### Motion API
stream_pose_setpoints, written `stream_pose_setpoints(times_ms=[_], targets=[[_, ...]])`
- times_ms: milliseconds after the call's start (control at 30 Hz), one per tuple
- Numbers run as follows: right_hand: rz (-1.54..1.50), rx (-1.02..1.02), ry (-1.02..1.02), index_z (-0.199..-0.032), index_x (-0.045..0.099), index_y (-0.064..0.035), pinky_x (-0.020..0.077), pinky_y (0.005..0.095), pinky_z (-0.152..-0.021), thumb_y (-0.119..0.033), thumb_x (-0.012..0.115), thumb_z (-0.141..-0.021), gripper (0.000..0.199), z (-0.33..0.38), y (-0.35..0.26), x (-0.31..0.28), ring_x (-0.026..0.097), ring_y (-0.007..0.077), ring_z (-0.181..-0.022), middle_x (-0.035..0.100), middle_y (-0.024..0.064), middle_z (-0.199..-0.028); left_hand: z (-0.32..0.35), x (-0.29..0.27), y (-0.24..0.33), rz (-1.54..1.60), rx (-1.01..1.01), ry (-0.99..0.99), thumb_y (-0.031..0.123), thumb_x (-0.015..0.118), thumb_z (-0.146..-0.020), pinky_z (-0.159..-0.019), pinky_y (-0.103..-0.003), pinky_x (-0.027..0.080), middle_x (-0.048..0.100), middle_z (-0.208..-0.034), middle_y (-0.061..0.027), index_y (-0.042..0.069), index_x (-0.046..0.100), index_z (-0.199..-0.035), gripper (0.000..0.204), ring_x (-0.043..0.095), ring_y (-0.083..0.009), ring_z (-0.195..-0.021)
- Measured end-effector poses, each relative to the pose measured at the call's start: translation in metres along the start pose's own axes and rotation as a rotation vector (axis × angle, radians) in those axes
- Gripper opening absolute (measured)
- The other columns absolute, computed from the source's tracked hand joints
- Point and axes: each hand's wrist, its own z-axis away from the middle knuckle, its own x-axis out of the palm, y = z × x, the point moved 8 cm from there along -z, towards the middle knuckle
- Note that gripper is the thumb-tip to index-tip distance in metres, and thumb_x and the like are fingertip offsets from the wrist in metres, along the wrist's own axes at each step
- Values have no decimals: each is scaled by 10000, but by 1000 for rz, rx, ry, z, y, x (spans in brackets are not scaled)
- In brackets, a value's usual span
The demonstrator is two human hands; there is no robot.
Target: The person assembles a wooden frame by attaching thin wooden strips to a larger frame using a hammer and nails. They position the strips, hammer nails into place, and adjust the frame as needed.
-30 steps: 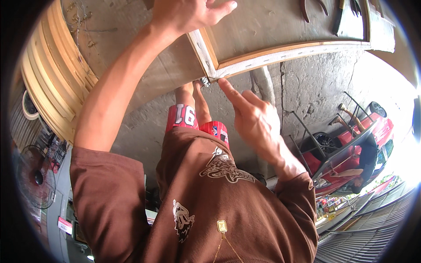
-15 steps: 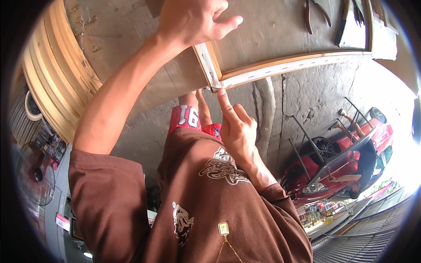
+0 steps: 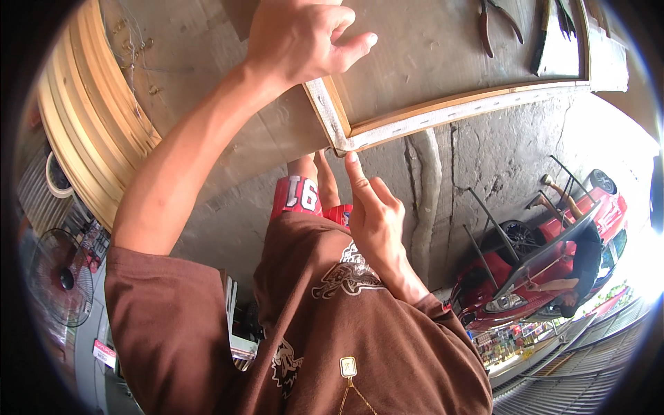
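A wooden stretcher frame (image 3: pixel 477 104) lies on the work table, white canvas folded over its bars and fixed by a row of staples. At its near left corner, my right hand (image 3: pixel 379 211) has its index finger stretched out, the tip against the corner; its other fingers curl loosely and the thumb is hidden. Over the frame's left bar, my left hand (image 3: pixel 304 38) is closed with its thumb sticking out to the right. The top edge of the view cuts this hand off, and whatever it grips is hidden.
Pliers (image 3: pixel 487 28) and a dark-handled tool (image 3: pixel 541 48) lie inside the frame. Long wooden mouldings (image 3: pixel 90 117) and loose wire (image 3: pixel 131 55) are at left. A fan (image 3: pixel 66 279) stands lower left. At right, another person (image 3: pixel 586 259) is near a metal-legged table and a red car (image 3: pixel 477 294).
The whole view has shifted slightly. My left hand has moved a little left and down over the frame; my right index finger stays at the corner.
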Motion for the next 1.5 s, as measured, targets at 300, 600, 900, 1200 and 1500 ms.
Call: stream_pose_setpoints(times_ms=[300, 600, 900, 1200, 1500], targets=[[-125, -210, 330, -1251, 573, 3, 391, 321, -434, 147, 522, -755, 519, 5, 10, 22, 432, 213, -468, 424, 118, -667, -3, -5, 5, -1, -1, 1, 285, 746, -630, -607, -376, 386, 468, -503, -57, 112, 425, -441, 410, 484, -246, -529], [-107, -25, 164, -1288, 561, -72, 558, 343, -583, 150, 560, -713, 616, 4, 2, 9, 645, 289, -685, 595, 258, -1113, 0, 5, -2, 1, -25, -27, 302, 749, -626, -605, -377, 378, 459, -487, -46, 118, 409, -431, 433, 462, -251, -503], [-226, -279, 457, -1219, 614, -47, 507, 343, -535, 166, 604, -687, 573, 5, 21, 27, 515, 227, -518, 510, 88, -667, -2, 28, -4, -306, -138, -617, 615, 615, -793, -765, -405, 403, 570, -666, -58, 95, 576, -617, 551, 582, -259, -716], [-23, -104, 138, -1276, 598, -189, 451, 343, -448, 3, 624, -741, 569, -1, 33, -26, 479, 207, -466, 418, 37, -600, -4, 14, 4, -176, -41, -126, 515, 717, -745, -611, -380, 353, 374, -457, -20, 74, 361, -451, 638, 430, -242, -478], [113, -95, -71, -1303, 571, -225, 460, 349, -438, -27, 618, -750, 589, -17, 21, -39, 525, 228, -473, 459, 33, -627, -8, 9, 2, -163, -90, -130, 358, 736, -660, -665, -384, 404, 553, -514, -76, 94, 528, -444, 399, 545, -265, -565]])
